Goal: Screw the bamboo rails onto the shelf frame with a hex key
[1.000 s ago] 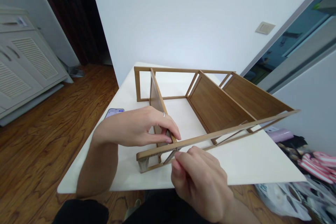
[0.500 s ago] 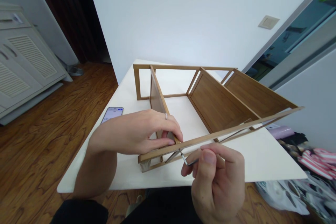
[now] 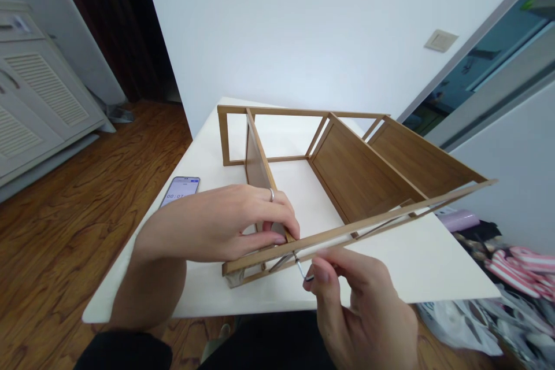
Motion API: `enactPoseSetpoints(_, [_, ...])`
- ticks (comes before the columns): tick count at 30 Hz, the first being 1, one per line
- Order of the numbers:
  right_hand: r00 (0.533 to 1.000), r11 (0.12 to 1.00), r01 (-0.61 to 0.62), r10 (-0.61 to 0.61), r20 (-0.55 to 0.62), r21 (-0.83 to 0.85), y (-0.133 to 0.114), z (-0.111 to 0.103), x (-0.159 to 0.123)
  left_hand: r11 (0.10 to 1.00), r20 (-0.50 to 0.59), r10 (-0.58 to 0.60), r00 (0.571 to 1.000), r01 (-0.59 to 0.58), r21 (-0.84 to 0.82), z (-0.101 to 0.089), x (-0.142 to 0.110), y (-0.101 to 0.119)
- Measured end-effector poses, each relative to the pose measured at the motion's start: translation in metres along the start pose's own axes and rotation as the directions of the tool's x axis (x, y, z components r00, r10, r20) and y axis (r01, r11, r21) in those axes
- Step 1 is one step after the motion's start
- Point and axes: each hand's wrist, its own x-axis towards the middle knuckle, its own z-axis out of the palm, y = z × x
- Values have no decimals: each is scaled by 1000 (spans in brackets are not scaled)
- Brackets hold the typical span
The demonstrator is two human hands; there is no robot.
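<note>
A wooden shelf rack (image 3: 364, 167) lies on its side on the white table (image 3: 381, 266). My left hand (image 3: 251, 217) pinches the near end of one shelf board (image 3: 259, 156), where it meets the rack's front rail (image 3: 347, 230). Just right of it, my right hand (image 3: 359, 295) grips an L-shaped hex key (image 3: 300, 269) between thumb and fingers. The key's short end reaches the near side of the front rail, close to that board's end. The fastener there is too small to make out.
A phone (image 3: 181, 189) with a timer on screen lies left of my forearm. Behind the table is a white wall with a switch (image 3: 441, 40). Plastic bags (image 3: 459, 321) and striped cloth (image 3: 515, 269) are piled at the right. A white cabinet (image 3: 43, 87) stands at the left.
My right hand has turned, and the hex key's long arm has swung with it to point more downward. The left hand keeps its hold on the shelf board. The view shifts slightly.
</note>
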Motion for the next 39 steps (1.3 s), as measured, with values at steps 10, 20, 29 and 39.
enactPoseSetpoints(10, [959, 927, -216, 261, -114, 305, -3, 11, -9, 1000, -14, -3, 1000, 3, 16, 2, 1, 0])
enactPoseSetpoints(20, [920, 732, -302, 392, -16, 610, 4, 18, -15, 1000, -26, 13, 1000, -13, 23, 3, 1, 0])
enactPoseSetpoints(29, [885, 743, -401, 465, 18, 536, -5, 15, -19, 1000, -5, -14, 1000, 14, 1, 3, 1, 1])
enactPoseSetpoints(39, [986, 989, 141, -137, 92, -38, -1, 6, -19, 1000, 4, -18, 1000, 18, -14, 4, 1, 0])
